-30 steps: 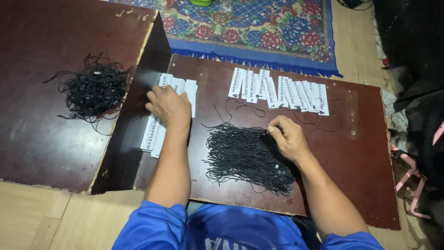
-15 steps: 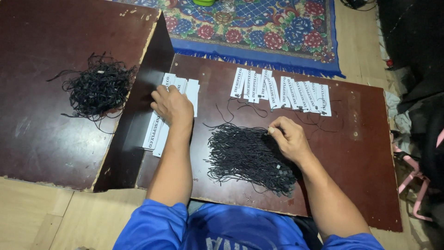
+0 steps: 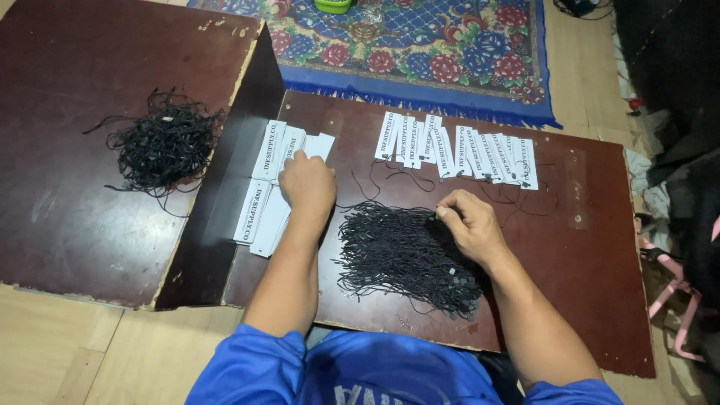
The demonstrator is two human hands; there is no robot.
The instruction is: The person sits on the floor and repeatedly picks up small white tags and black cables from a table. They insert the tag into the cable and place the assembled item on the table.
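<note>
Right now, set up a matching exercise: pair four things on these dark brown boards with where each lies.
Things:
1. loose tangle of black strings
2. long row of white paper tags
3. dense pile of black strings
4. small stack of white paper tags

Places:
A. under the left hand
B. alone on the left board
C. far edge of the right board
D. beside the right hand

Pairs: 1-B, 2-C, 3-D, 4-A
</note>
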